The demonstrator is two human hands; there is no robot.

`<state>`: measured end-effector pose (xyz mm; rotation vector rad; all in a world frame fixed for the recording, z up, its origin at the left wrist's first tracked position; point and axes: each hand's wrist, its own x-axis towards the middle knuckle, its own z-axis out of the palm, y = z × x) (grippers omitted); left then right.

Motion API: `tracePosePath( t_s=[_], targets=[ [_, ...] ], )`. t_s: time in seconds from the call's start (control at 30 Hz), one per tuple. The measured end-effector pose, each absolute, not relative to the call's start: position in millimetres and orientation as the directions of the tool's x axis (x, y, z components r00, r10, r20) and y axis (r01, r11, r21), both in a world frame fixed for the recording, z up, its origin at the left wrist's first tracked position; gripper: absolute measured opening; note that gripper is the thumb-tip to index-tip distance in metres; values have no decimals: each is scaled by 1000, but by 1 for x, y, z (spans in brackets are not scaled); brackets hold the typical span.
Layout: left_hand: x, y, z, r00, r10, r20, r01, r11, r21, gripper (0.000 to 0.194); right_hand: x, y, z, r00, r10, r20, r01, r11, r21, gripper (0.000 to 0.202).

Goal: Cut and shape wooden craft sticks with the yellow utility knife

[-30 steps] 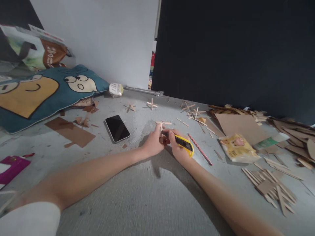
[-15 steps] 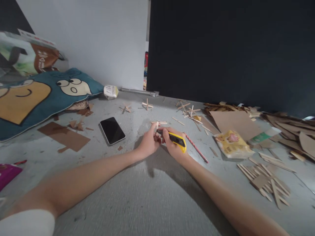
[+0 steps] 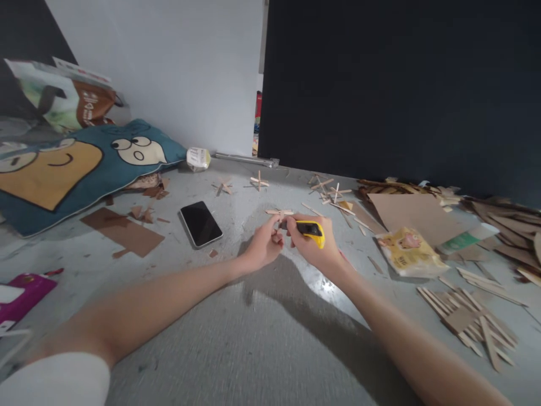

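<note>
My right hand (image 3: 316,245) is wrapped around a yellow and black utility knife (image 3: 311,230), its front end pointing left toward my other hand. My left hand (image 3: 265,243) is closed, thumb and finger pinching at a small wooden stick (image 3: 279,212), whose far part shows just beyond the fingertips. The knife blade and the exact contact with the wood are hidden between the fingers. Under my right wrist a red striped pencil (image 3: 345,259) is mostly covered. Joined wooden stick crosses (image 3: 259,181) stand on the grey table (image 3: 203,349) beyond my hands.
Left of my hands lie a black phone (image 3: 201,224), brown cardboard (image 3: 122,231) and a blue cartoon cushion (image 3: 139,144). To the right are a yellow tissue pack (image 3: 409,252), loose wooden sticks (image 3: 486,332) and cardboard sheets (image 3: 406,211). A dark panel (image 3: 380,84) rises behind.
The camera view has swung slightly left. My right hand has turned and moved, so its wrist now covers most of the pencil. The knife lies flatter, still in my grip.
</note>
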<state>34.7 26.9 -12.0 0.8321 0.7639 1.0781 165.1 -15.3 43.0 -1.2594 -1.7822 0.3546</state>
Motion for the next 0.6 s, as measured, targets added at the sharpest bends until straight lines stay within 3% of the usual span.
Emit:
tracePosePath(
  t_s=[0.3, 0.47, 0.6],
  targets=[
    [35, 28, -17, 275, 955, -108, -367, 208, 907, 22, 161, -20, 47, -29, 869, 494, 593, 413, -691, 39],
    [29, 29, -16, 324, 941, -102, -341, 217, 915, 27, 154, -27, 42, -136, 799, 586, 650, 518, -556, 38],
    [23, 28, -18, 328, 944, -22, -313, 130, 941, 44, 149, -32, 28, -278, 780, 561, 726, 553, -408, 18]
  ],
)
